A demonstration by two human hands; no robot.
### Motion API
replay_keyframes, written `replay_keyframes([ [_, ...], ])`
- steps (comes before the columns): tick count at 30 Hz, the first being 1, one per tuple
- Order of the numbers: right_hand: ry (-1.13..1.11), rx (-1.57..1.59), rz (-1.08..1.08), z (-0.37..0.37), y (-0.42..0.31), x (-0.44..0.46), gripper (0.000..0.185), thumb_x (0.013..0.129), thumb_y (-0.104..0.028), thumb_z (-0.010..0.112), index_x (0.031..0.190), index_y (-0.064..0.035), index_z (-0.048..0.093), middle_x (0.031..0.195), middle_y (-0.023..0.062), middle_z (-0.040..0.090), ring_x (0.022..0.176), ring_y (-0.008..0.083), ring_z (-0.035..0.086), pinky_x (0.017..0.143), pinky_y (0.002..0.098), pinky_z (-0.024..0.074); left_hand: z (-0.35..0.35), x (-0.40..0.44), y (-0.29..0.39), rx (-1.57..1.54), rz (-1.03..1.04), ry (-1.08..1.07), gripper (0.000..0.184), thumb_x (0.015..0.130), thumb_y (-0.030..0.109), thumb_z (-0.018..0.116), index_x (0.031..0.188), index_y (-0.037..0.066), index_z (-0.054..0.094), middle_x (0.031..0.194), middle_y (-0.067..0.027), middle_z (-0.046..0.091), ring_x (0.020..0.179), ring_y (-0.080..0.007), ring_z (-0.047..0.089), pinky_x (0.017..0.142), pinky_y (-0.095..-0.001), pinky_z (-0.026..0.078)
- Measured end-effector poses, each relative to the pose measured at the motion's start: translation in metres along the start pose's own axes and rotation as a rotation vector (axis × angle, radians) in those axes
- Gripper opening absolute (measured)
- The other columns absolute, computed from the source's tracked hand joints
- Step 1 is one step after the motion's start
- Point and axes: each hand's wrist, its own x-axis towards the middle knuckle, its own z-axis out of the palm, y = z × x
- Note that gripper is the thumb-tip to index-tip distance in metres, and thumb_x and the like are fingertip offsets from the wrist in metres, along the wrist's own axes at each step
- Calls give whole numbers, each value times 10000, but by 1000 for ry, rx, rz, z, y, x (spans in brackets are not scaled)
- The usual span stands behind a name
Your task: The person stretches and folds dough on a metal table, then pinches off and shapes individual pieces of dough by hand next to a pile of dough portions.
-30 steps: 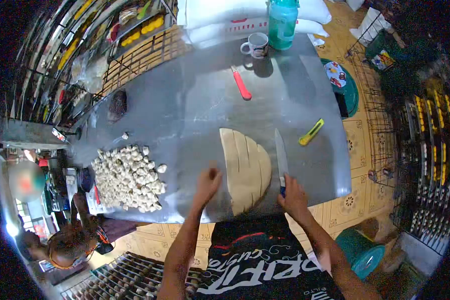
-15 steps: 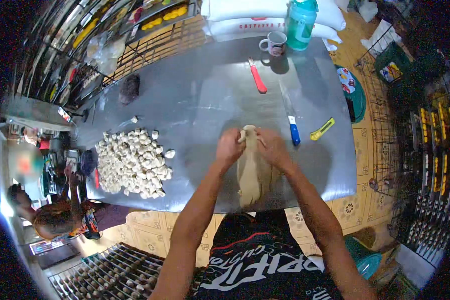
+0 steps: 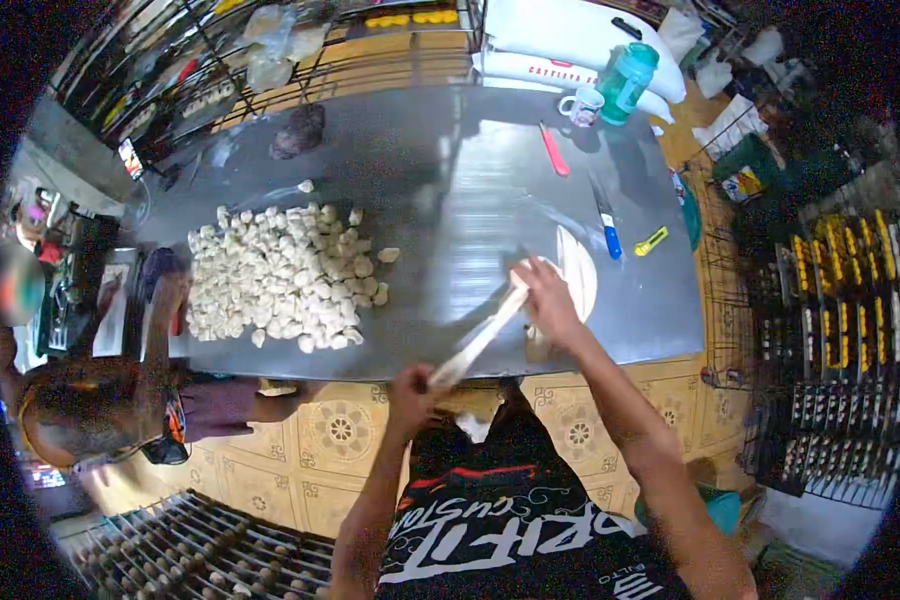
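A long pale strip of dough [image 3: 487, 335] is stretched slantwise over the front of the metal table. My left hand [image 3: 410, 398], at the front edge, is closed round its lower end. Closed over the strip farther in is my right hand [image 3: 546, 296]. Beyond it the rest of the dough [image 3: 579, 272] lies on the table in a curved, folded length. To the left of both hands is a big heap of small cut dough pieces [image 3: 280, 275]. Some dough beneath my right wrist is partly hidden.
On the table lie a blue-handled knife [image 3: 609, 232], a yellow cutter [image 3: 651, 240] and a red-handled knife [image 3: 554, 150]. A mug [image 3: 582, 107] and a green jug [image 3: 627, 85] stand behind them. Another person [image 3: 90, 400] is at the left end. Racks [image 3: 850, 330] stand to the right.
The dough lay in one length before me with both hands together at its far end. Now my left hand has drawn one end toward the front left, stretching it. The view has shifted too.
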Motion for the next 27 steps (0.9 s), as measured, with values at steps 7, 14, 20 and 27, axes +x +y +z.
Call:
replay_keyframes([
  [7, -242, -5, 69, 6, -38, 18, 550, 834, -233, 666, 1355, -79, 578, 1368, 218, 564, 1157, 408, 575, 944, 490, 479, 0, 17, -21, 484, 233, 413, 315, 843, 60, 731, 1134, 56, 611, 1035, -123, 636, 895, -267, 614, 839, -375, 518],
  [14, -343, -283, -46, 44, -42, 35, 380, 812, -357, 691, 1084, -94, 722, 1054, 190, 619, 894, 366, 592, 818, 509, 470, 87, 86, 14, 735, 683, 431, 434, 840, 206, 684, 1244, 70, 603, 1063, -157, 599, 945, -356, 593, 824, -475, 486],
  [20, -405, 22, 404, 18, 33, 70, 297, 927, -316, 554, 969, -42, 662, 936, 129, 664, 807, 319, 635, 733, 469, 505, 108, 108, -6, 1020, 286, 257, 480, 827, 238, 686, 1268, 69, 599, 1119, -146, 609, 1005, -361, 583, 884, -475, 462],
  [27, -63, 351, 802, -37, 187, 98, 390, 967, -298, 606, 1185, 26, 586, 1019, 183, 648, 811, 313, 639, 722, 433, 529, 100, 88, 5, 1109, 489, 451, 406, 854, 313, 686, 1211, 126, 649, 1077, -105, 612, 965, -327, 583, 853, -465, 435],
])
